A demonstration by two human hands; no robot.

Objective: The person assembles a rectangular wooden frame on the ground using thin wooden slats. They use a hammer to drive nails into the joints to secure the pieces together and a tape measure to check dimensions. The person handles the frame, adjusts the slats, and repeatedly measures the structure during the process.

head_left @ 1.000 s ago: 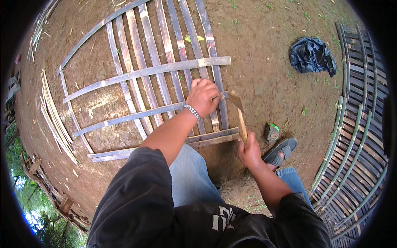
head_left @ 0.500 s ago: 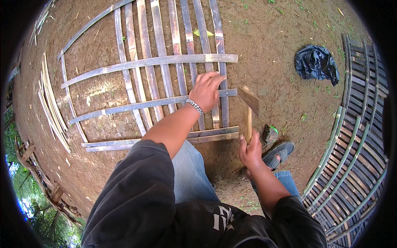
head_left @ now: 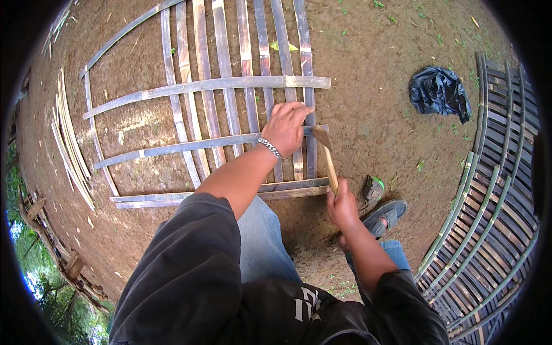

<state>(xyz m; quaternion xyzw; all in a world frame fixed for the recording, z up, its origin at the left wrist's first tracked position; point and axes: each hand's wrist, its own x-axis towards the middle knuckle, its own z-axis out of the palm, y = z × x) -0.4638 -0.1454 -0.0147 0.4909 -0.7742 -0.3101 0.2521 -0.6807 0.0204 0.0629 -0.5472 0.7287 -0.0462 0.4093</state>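
Observation:
A lattice of dark bamboo slats [head_left: 184, 88] lies on the ground before me. Over one of its cross slats [head_left: 224, 141], close to the right end, is my left hand [head_left: 283, 129], fingers bent together; whatever they pinch is hidden. My right hand [head_left: 343, 207] grips the wooden handle of a hatchet [head_left: 330, 168]. The hatchet's metal head is at the right end of that same cross slat, just right of my left hand; whether it touches the slat I cannot tell.
Thin pale strips [head_left: 70, 141] lie left of the lattice. A black plastic bag [head_left: 439, 92] rests on the soil at the right. Further right stands a large stack of slatted panels [head_left: 489, 230]. My sandalled foot [head_left: 386, 217] is beside my right hand.
The hatchet has swung down and left, from beside the lattice to the cross slat's end. My right hand has shifted slightly left; my left hand stays nearly in place.

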